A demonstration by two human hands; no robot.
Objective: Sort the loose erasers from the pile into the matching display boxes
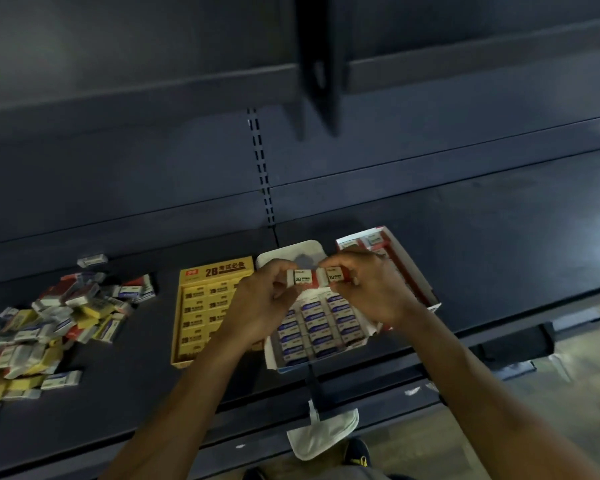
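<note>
The left hand [257, 301] and right hand [369, 289] each pinch one of two red-sleeved erasers [303, 278], end to end above the blue box [270, 353]. The red box [411, 271], seemingly their match, lies just right, nearest the right hand.

Two 2B erasers [303, 279] held side-by-side above white box [270, 353].

Shop aisle, dark slotted shelving [187, 216], eraser display boxes [201, 306]
</note>
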